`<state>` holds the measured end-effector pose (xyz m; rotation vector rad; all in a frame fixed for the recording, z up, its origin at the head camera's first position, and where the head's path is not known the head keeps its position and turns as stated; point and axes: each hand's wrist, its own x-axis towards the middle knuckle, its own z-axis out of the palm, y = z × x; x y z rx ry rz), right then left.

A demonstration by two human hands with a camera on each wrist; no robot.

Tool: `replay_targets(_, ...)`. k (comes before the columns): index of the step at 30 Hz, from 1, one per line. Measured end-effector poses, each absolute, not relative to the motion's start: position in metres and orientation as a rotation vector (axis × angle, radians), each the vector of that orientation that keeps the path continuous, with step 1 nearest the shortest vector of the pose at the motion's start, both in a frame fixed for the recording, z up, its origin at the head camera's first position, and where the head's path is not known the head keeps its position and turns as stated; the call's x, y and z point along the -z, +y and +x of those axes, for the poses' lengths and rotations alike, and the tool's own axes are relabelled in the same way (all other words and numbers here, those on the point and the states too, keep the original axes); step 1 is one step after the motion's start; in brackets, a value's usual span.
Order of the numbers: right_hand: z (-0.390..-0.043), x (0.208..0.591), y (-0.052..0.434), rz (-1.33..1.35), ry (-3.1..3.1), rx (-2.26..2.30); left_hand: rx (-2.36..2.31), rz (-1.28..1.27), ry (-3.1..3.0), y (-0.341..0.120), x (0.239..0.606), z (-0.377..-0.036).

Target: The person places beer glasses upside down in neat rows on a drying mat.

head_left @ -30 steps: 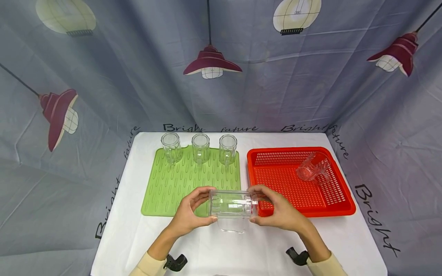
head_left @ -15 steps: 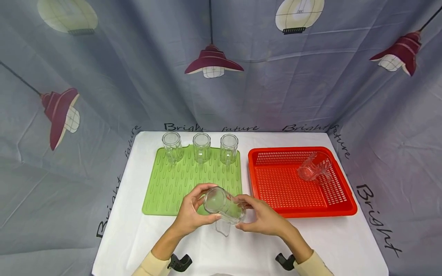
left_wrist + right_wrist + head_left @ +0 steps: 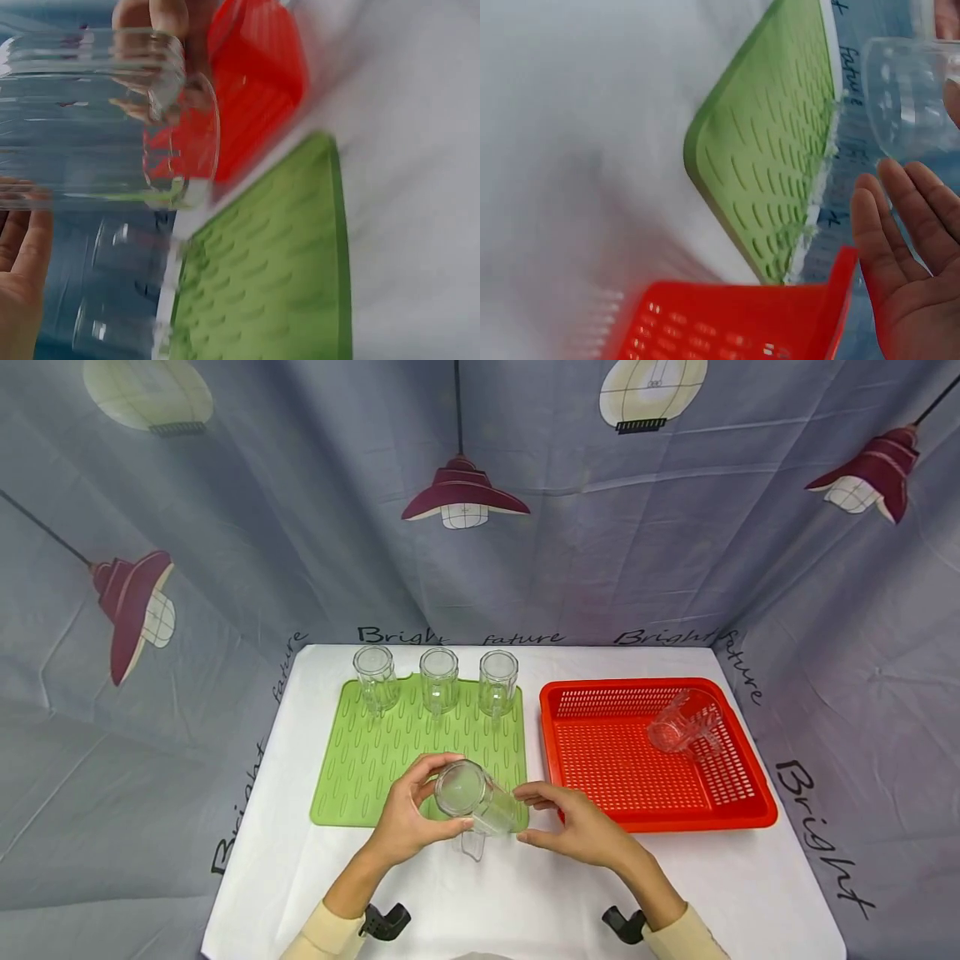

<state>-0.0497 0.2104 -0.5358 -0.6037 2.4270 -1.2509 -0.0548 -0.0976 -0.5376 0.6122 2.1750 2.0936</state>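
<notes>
My left hand [image 3: 418, 810] grips a clear ribbed glass mug [image 3: 471, 797] just above the front edge of the green mat [image 3: 360, 760]. The mug is tilted, with its mouth up toward me and its handle hanging below. My right hand [image 3: 553, 818] is open beside the mug's base, fingers straight and a little apart from it. In the left wrist view the mug [image 3: 90, 120] fills the upper left, with my palm [image 3: 19, 300] under it. In the right wrist view the flat fingers [image 3: 907, 255] lie below the mug [image 3: 911, 97].
Three clear glasses [image 3: 375, 678] [image 3: 438, 678] [image 3: 497, 681] stand in a row along the mat's far edge. To the right, a red slotted basket [image 3: 600, 760] holds one more glass [image 3: 682, 722] lying on its side. The white table [image 3: 525, 902] is walled by grey cloth.
The mug was held sideways between both hands. It has turned its mouth toward me and moved left; the right hand has let go and the left keeps it.
</notes>
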Motion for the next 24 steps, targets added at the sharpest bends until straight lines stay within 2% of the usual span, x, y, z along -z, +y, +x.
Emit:
replay_targets(5, -0.049, 0.533, 0.219, -0.536, 2.458, 1.272, -1.971, 0.521, 2.378, -0.120, 0.542, -0.069)
replay_targets(14, -0.050, 0.533, 0.230, -0.452, 2.503, 1.337, -1.693, 0.317, 2.692, -0.169, 0.553, -0.115)
replay_targets(24, -0.045, 0.536, 0.233, -0.423, 2.498, 1.361, -1.579, 0.245, 2.821, -0.200, 0.564, -0.142)
